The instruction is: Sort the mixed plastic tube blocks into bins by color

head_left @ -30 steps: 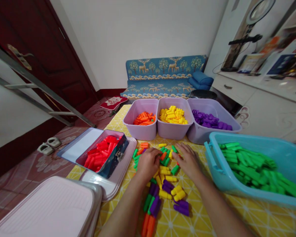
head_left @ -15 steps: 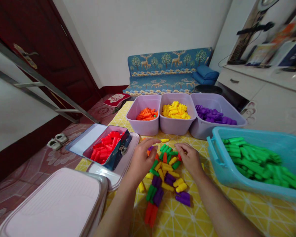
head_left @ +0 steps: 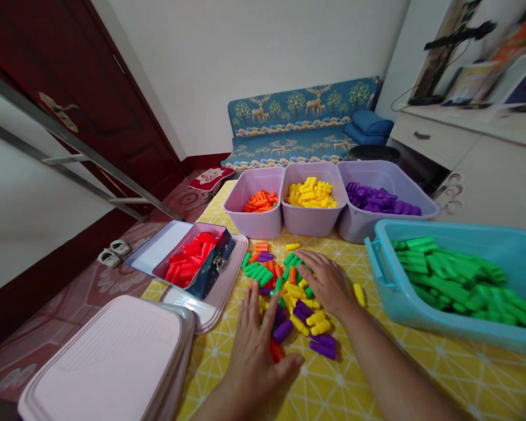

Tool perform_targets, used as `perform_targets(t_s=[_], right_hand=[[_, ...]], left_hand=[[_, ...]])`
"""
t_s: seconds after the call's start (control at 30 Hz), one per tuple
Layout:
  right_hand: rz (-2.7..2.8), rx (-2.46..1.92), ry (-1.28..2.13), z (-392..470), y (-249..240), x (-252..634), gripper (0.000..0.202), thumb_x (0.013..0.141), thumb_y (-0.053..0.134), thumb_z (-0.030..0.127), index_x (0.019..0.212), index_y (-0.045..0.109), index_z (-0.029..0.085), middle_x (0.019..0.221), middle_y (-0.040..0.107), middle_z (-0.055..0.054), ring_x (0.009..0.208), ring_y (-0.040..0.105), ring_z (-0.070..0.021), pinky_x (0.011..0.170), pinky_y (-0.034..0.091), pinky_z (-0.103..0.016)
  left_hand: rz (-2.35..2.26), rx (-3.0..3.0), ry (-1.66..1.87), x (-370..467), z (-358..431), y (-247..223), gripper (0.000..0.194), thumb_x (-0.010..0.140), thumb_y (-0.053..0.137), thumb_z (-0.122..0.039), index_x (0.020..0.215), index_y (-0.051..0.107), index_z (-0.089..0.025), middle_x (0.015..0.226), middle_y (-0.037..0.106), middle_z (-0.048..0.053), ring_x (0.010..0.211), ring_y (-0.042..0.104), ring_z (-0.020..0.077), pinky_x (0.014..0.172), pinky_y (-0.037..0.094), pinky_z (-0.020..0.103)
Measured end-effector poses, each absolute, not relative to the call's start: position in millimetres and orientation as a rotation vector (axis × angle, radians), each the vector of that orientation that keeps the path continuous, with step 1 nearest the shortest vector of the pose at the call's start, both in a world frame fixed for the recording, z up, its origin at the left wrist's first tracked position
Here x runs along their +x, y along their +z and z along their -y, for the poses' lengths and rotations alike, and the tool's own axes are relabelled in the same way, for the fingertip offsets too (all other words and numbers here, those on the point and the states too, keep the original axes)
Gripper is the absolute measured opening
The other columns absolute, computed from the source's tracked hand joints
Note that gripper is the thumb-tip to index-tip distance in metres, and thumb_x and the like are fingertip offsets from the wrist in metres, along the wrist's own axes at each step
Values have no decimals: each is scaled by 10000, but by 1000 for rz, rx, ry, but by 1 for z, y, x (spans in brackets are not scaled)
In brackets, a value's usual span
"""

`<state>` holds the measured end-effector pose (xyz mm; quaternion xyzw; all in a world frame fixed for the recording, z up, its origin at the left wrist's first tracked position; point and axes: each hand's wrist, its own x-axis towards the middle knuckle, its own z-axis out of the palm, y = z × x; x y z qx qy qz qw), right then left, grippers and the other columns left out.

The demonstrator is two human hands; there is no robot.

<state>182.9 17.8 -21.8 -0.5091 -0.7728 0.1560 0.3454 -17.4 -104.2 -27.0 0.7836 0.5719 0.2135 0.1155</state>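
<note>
A loose pile of small round-ended plastic tubes, some joined side by side, lies on a yellow patterned tablecloth. My left hand is spread open at the near left of the pile, over a red piece and beside a purple piece. My right hand lies with fingers stretched over the pile's right side, partly covering green pieces. Between the hands are yellow pieces and an orange piece. Another green group sits beyond my left fingertips.
Lilac bins hold orange, yellow and purple pieces at the back. A turquoise tub of green pieces stands right. A hinged tin of red pieces sits left, behind stacked pale lids.
My left hand has moved toward me and opened flat over the near pieces. My right hand has shifted slightly left and its fingers have stretched out. Green pieces at the pile's left now show.
</note>
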Motion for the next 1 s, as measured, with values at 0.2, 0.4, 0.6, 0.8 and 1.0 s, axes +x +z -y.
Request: perform_targets(t_s=[0.2, 0.4, 0.6, 0.8, 1.0], right_hand=[[1879, -1282, 446, -20, -22, 185, 356, 958, 397, 397, 1122, 669, 235, 1157, 678, -60, 1099, 586, -219, 981, 430, -406], [1723, -1270, 521, -24, -27, 190, 339, 956, 392, 381, 952, 687, 211, 972, 696, -79, 957, 621, -218, 886, 471, -377], [1692, -1305, 508, -25, -33, 189, 233, 876, 558, 383, 969, 683, 209, 980, 704, -66, 937, 629, -220, 859, 476, -375], [1669, -1329, 509, -27, -34, 190, 247, 880, 543, 397, 962, 687, 214, 987, 707, -69, 945, 636, -222, 869, 481, -385], [1847, -1254, 521, -22, -27, 189, 283, 831, 578, 273, 1100, 654, 230, 1130, 676, -69, 1062, 611, -229, 940, 467, -402]], left_hand=[[-1416, 2372, 688, 10, 48, -15, 880, 712, 728, -360, 1469, 287, -274, 1584, 103, 143, 1447, 85, 402, 1107, 217, 636], [-1200, 2344, 703, 27, -14, 1, 573, 734, 717, -391, 1265, 570, -233, 1310, 541, 141, 1181, 537, 299, 1001, 437, 459], [-1153, 2248, 852, 4, -31, 13, 629, 702, 752, -453, 1261, 583, -220, 1186, 637, 99, 1093, 588, 250, 958, 463, 358], [-1519, 2224, 980, -19, -39, 2, 471, 934, 453, -414, 1343, 499, -185, 1335, 528, 123, 1268, 450, 250, 1085, 338, 441], [-1437, 2372, 814, -12, -40, -5, 413, 854, 563, -489, 1162, 655, -230, 1207, 597, 86, 1182, 485, 261, 1039, 373, 424]])
